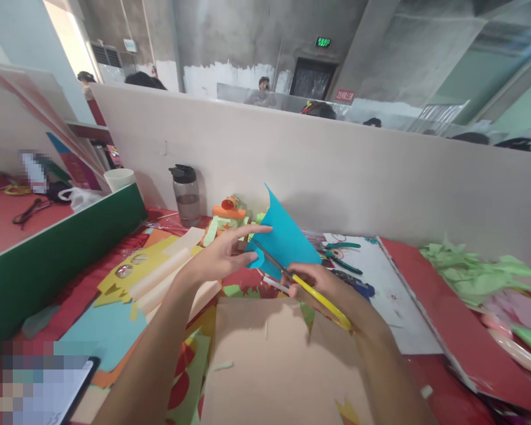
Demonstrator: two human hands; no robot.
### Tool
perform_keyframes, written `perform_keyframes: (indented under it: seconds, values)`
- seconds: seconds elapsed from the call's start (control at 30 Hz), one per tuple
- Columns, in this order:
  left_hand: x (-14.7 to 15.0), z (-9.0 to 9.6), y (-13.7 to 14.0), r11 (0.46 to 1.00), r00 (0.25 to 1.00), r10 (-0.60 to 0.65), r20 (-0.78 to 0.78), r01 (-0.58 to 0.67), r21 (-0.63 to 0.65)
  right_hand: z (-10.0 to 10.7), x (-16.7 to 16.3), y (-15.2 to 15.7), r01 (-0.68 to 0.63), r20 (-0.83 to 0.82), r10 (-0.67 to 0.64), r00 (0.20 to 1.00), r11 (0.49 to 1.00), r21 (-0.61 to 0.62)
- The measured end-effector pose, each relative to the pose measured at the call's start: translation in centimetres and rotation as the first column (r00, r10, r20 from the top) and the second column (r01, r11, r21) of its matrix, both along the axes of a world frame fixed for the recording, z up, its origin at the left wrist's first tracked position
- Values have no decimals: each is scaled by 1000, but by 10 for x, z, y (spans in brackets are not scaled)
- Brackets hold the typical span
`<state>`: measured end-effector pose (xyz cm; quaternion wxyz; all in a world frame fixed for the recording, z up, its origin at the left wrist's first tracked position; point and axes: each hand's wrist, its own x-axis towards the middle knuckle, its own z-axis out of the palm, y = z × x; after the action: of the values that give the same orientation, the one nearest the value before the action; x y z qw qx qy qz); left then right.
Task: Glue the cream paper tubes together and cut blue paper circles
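Observation:
A sheet of bright blue paper (285, 233) is raised over the middle of the table, one corner pointing up. My left hand (216, 252) grips its left edge between thumb and forefinger. My right hand (325, 286) holds yellow-handled scissors (321, 300), their blades reaching left into the blue paper. A small rounded blue part of the paper (257, 258) shows beside my left thumb; I cannot tell whether it is fully separate. Below both hands lies a large beige sheet (278, 354) with a few small scraps on it.
A water bottle (186, 195) stands behind my left hand, near orange paper rolls (229, 212). Yellow sheets (128, 271) and rolled beige paper lie left. Green-handled pliers (345, 260), white paper (393, 307) and a red board (469, 330) are right. A pale partition (358, 183) closes the back.

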<state>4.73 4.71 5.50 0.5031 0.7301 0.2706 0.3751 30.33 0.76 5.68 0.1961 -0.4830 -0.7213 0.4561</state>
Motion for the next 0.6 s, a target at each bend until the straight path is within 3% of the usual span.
perform_keyframes:
  seconds: [0.2,0.43,0.5,0.6]
  values:
    - [-1,0,-1,994,999,33,12,-34,105,8,-5,-5,6,-78,-6,997,1000,10]
    - [17,-1,2,948,937,191,292,-254,193,-4,-13,-4,97,-234,-78,969,993,68]
    - [28,-4,3,879,872,320,370,-419,228,-7,-17,-1,137,-278,-102,955,985,110]
    - [45,-6,1,676,687,549,476,-700,231,-11,-24,2,217,-335,-154,930,963,160]
